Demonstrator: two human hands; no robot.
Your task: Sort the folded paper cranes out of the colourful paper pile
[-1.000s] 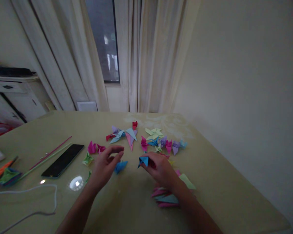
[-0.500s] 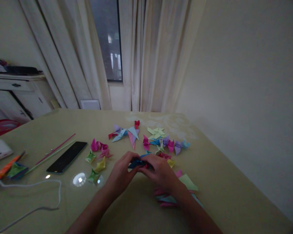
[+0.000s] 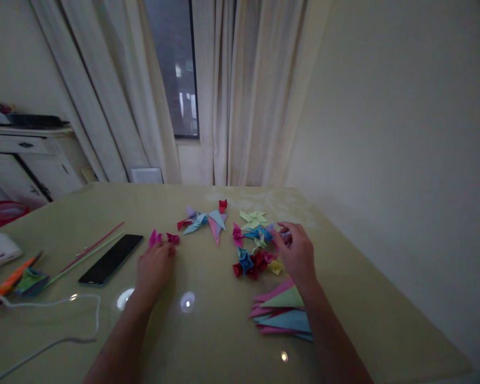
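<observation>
Fingers of our left hand (image 3: 154, 266) lie spread and flat on the olive-green surface (image 3: 208, 341), their tips just beside 2 magenta folded paper pieces (image 3: 162, 238). Our right hand (image 3: 298, 255) reaches into the blue, green and purple folded paper shapes (image 3: 263, 233); its fingers curl there, but we cannot tell whether they grip one. A blue-and-red folded paper cluster (image 3: 248, 264) sits between the 2 hands.

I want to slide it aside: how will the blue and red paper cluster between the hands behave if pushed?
Probably light: the paper cluster is only folded sheets, so it should skid easily on the glossy table. Its raised points look crushable. It may separate; whether the pieces interlock is unclear.
</observation>
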